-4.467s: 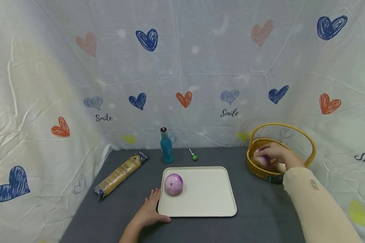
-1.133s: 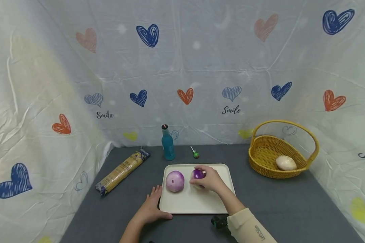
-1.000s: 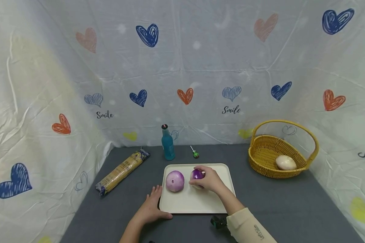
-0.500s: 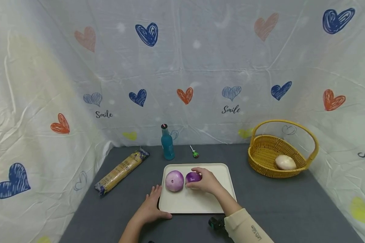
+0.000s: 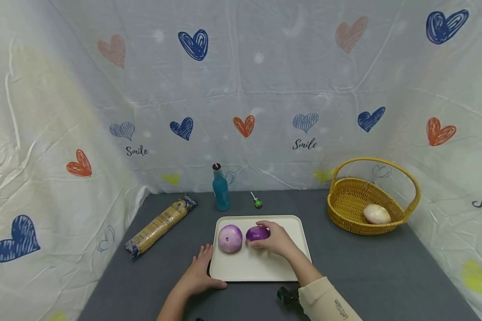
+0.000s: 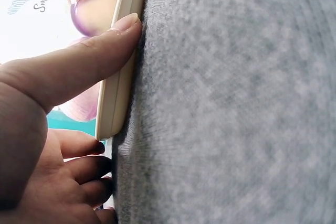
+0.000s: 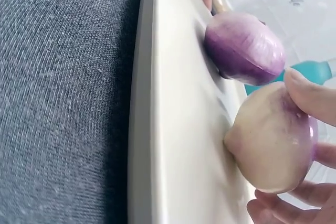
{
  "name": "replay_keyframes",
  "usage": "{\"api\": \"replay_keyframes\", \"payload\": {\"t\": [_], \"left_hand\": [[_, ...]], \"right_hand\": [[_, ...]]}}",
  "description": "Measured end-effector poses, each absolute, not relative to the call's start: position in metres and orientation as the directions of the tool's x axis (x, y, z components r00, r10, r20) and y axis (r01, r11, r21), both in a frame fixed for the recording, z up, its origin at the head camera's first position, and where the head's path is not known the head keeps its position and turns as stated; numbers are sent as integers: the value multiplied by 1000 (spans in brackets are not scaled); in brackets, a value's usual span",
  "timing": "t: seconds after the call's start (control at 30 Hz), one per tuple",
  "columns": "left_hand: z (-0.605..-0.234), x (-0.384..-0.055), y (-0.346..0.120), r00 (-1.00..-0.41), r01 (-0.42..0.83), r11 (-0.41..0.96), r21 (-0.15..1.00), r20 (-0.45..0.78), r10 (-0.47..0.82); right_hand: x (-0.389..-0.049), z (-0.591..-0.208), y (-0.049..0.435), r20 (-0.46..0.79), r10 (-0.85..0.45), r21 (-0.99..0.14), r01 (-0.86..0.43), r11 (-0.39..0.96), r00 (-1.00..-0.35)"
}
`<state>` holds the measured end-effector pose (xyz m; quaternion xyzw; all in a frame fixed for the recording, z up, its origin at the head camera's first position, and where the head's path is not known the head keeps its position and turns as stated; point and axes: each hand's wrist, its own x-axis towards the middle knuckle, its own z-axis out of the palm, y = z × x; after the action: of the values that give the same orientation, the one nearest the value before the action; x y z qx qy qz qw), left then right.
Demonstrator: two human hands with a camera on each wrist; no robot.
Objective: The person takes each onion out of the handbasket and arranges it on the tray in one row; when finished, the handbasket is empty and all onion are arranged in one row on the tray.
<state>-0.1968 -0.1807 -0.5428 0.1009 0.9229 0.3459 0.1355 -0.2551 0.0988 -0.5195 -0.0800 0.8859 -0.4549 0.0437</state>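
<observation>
My right hand (image 5: 275, 239) holds a purple-top turnip (image 5: 258, 233) from above, over the white tray (image 5: 257, 267). In the right wrist view, the held turnip (image 7: 273, 142) shows its pale side, its nub close to the tray surface; thumb and fingers are around its purple part. A lilac turnip (image 5: 230, 239) lies on the tray just left of it. My left hand (image 5: 198, 274) spreads at the tray's near left corner. In the left wrist view, its thumb (image 6: 89, 64) lies across the tray's rim, while the other fingers extend down beside the corner.
A yellow wicker basket (image 5: 345, 209) with a whitish round item (image 5: 376, 214) stands at the right. Behind the tray are a blue bottle (image 5: 221, 191) and a green lollipop (image 5: 258, 203). A long packet of noodles (image 5: 160, 226) lies at the left.
My right hand has carried the purple-top turnip from the basket to the tray. Over the last second it has shifted slightly left and tilted its purple part. My left hand has stayed at the corner.
</observation>
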Motion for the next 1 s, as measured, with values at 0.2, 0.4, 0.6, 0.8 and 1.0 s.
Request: {"api": "replay_keyframes", "payload": {"t": [0.2,0.4,0.6,0.8,1.0], "left_hand": [[-542,-197,-181,-943,92,744,662,-182,279],[-541,-197,-181,-940,87,748,658,-194,280],[-542,-198,-181,-940,84,746,661,-197,280],[-544,-199,-181,-940,90,745,661,-191,283],[-544,-199,-181,-940,93,743,662,-188,286]], "right_hand": [[-255,-521,100,-8,-184,-813,-101,573,-983],[-254,-524,100,-6,-192,-822,-104,559,-981],[-253,-522,100,-8,-193,-819,-104,564,-981],[-251,-512,107,-18,-182,-825,-88,559,-983],[-252,-501,118,-15,-166,-815,-84,573,-986]]}}
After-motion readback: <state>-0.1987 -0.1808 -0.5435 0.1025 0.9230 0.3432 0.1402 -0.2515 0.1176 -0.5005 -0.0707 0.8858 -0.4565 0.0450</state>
